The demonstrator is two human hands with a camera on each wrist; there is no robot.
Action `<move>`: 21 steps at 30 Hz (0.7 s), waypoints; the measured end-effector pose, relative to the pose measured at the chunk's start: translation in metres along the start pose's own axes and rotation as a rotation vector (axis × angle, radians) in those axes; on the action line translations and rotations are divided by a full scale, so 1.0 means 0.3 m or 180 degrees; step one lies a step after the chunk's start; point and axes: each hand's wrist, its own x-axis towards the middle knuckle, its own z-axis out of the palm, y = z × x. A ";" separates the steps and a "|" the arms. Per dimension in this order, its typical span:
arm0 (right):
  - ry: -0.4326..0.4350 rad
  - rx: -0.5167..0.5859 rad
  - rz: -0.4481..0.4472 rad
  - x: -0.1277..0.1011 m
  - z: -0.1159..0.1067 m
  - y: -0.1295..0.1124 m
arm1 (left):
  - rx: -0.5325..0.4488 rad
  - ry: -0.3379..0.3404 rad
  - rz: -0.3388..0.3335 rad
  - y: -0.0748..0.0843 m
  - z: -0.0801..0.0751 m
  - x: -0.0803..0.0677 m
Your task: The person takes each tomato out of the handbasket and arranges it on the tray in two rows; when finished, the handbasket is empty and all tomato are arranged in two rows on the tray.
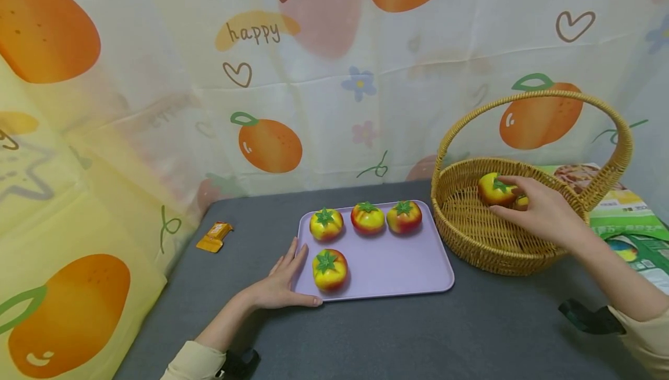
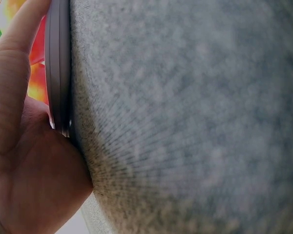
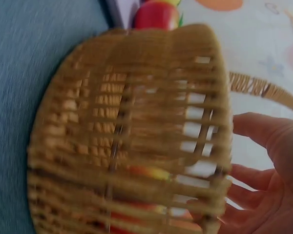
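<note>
My left hand rests at the left front corner of a lilac tray, fingers spread and thumb along the front edge. On the tray sit several red-and-yellow persimmons with green leafy tops, one persimmon close by that hand and a row behind it. Over a wicker basket on the right, my right hand reaches in, fingers extended beside a persimmon. A second persimmon is mostly hidden behind the fingers. Through the weave in the right wrist view, red-and-yellow fruit shows.
An orange-wrapped snack lies on the grey tabletop left of the tray. Green printed packaging lies behind and right of the basket. The tall basket handle arches over the opening. A fruit-patterned cloth hangs behind.
</note>
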 end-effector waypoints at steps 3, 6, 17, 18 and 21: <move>0.0046 -0.0165 -0.0041 0.005 -0.008 0.029 | -0.0017 -0.0010 0.0009 0.002 -0.001 -0.002; 0.0026 -0.0321 -0.0026 0.009 -0.015 0.057 | -0.0025 -0.0019 0.0022 0.004 -0.002 -0.003; -0.0267 -0.0609 0.0273 0.017 -0.017 0.130 | -0.0001 -0.0009 0.0032 0.003 -0.002 -0.003; -0.0285 -0.0627 0.0291 0.019 -0.016 0.134 | -0.0001 -0.0009 0.0027 0.003 -0.002 -0.002; -0.0347 -0.0663 0.0330 0.023 -0.014 0.145 | -0.0004 -0.0004 0.0020 0.004 -0.001 -0.002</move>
